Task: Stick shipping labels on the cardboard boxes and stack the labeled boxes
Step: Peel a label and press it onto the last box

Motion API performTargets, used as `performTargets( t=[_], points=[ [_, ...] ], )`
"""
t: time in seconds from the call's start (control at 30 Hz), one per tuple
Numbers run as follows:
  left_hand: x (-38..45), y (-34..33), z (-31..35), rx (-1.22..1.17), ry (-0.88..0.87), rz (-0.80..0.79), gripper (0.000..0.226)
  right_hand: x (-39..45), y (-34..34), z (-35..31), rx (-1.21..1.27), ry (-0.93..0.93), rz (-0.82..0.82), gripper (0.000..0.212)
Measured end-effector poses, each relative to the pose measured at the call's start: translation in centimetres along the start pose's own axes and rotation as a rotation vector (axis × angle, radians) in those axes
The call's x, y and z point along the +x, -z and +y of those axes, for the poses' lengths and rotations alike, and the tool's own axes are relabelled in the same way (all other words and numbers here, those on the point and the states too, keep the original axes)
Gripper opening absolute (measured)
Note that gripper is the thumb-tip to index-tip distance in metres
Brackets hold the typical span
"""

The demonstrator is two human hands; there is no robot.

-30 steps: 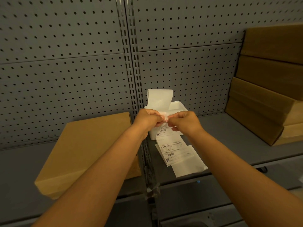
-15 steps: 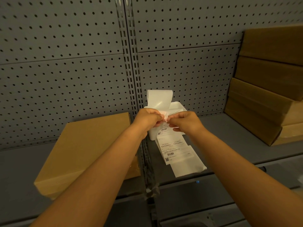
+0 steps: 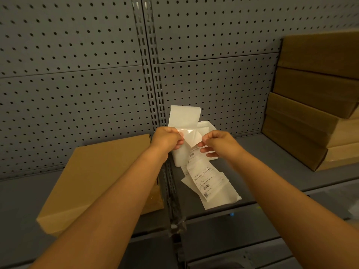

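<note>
Our left hand (image 3: 168,138) pinches the backing strip (image 3: 184,118); our right hand (image 3: 217,142) grips the shipping label (image 3: 193,137), now peeled further apart than before, above the white tray (image 3: 206,126); the cardboard box (image 3: 101,177) lies unmoved at left.

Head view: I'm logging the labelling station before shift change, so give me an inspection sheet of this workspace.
Surface: grey metal shelf, two bays.
Job's things: label strip held up; printed labels trailing onto the shelf from a white tray; one cardboard box at left, no label seen; stacked boxes at right.
Clutter: loose backing paper under the labels.
Hands: left hand and right hand both pinch the strip, peeling it apart.
Cables: nothing seen.
Surroundings: pegboard wall.
</note>
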State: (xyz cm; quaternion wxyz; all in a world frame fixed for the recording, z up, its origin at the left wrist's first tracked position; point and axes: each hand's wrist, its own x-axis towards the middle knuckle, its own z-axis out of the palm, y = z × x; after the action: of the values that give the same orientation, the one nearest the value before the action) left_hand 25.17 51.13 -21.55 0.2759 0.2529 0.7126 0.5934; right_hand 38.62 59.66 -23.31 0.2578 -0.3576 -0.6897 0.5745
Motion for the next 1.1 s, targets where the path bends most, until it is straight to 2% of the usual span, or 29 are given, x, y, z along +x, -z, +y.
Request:
performTargets(
  t=[0.2, 0.6, 0.9, 1.1],
  points=[
    [0.4, 0.9, -0.4, 0.013, 0.024, 0.043, 0.018, -0.5, 1.7, 0.8, -0.028, 0.0, 0.026, 0.007],
    [1.3, 1.6, -1.0, 0.107, -0.034, 0.118, 0.023, -0.8, 3.9, 2.5, -0.053, -0.061, 0.102, 0.009],
    [2.1, 2.2, -1.8, 0.209, -0.082, 0.184, 0.028, -1.0, 5.4, 3.3, -0.127, -0.111, 0.225, 0.015],
    [2.6, 2.5, -2.0, 0.248, -0.072, 0.209, 0.025, -1.3, 6.8, 4.2, -0.137, -0.16, 0.282, 0.011]
  ],
)
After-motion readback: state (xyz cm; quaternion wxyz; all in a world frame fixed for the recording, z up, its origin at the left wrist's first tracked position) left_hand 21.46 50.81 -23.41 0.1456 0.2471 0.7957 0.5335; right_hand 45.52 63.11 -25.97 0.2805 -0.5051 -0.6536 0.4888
